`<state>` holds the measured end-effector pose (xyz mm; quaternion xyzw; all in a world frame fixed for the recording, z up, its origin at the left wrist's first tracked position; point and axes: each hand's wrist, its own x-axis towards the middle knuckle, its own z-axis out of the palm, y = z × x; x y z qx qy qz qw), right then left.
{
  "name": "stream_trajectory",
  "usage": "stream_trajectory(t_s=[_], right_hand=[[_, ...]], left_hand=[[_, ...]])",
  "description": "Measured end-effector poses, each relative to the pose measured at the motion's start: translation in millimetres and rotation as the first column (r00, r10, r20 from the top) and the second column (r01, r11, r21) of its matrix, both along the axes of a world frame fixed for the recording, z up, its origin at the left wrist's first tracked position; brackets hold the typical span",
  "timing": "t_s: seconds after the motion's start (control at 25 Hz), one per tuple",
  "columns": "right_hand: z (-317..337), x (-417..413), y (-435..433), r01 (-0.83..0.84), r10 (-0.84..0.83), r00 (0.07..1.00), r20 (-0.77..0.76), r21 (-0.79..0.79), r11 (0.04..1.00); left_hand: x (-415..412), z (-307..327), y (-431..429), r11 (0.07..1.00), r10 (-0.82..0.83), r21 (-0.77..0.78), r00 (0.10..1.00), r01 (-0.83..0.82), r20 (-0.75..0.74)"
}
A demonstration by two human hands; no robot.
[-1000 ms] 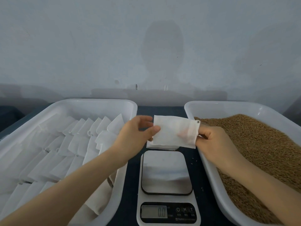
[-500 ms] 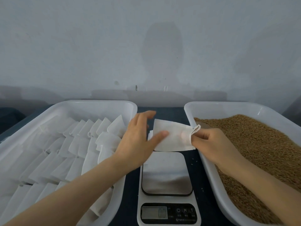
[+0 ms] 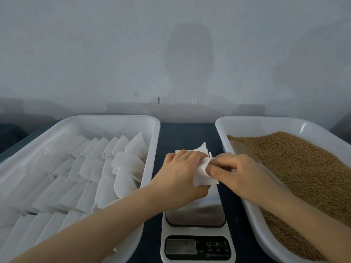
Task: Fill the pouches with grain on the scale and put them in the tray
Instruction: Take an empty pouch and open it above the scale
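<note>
Head view: a dark table [image 3: 187, 133] is seen from above, with a pale wall [image 3: 171, 54] behind it at 12 o'clock.
Pouch: one white fabric pouch [image 3: 201, 174] is held crumpled between both hands, over the far end of the scale, near the middle of the table. Whether the plate is touched by it cannot be told.
Left hand: the left hand [image 3: 178, 179] is curled round the pouch from 9 o'clock, knuckles turned upward.
Right hand: the pouch's edge is pinched between thumb and fingers of the right hand [image 3: 241, 175], from 3 o'clock.
Scale: a white scale [image 3: 197, 232] with a steel plate [image 3: 197, 213] is set at 6 o'clock of the pouch, between the two trays. Its display [image 3: 180, 246] is lit; the digits cannot be read.
Left tray: a white left tray [image 3: 114, 118] is placed at 9 o'clock of the scale and is packed with overlapping rows of flat pouches [image 3: 76, 177].
Right tray: a white right tray [image 3: 220, 130] is placed at 3 o'clock of the scale, and brown grain [image 3: 294, 168] is heaped in it.
</note>
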<state>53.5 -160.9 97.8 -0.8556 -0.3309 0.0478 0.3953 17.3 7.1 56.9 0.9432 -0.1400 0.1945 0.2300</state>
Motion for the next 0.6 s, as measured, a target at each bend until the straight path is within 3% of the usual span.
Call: stream_trajectory(t_s=[0.08,0.2,0.36,0.48,0.6], right_hand=[[-2,4,-1,0.018,-0.021,0.999,0.047,0.059,0.998],[1,5,-4,-0.002,0.003,1.0,-0.003,0.216,0.976],[4,0,-4,-0.121,0.13,0.991,-0.03,0.217,0.969],[0,7,-2,-0.051,0.06,0.997,-0.043,0.186,0.981],[0,14,-8,0.045,-0.043,0.999,-0.01,0.251,0.967]], left_hand=[[0,3,-2,1.0,-0.008,-0.03,0.996,0.005,-0.089],[0,7,-3,0.991,-0.006,-0.128,0.963,-0.03,-0.271],[-1,11,-3,0.981,-0.066,-0.194,0.908,-0.018,-0.414],[-2,11,-2,0.979,-0.099,-0.202,0.876,0.002,-0.471],[1,12,0,0.951,-0.139,-0.307,0.845,-0.031,-0.516]])
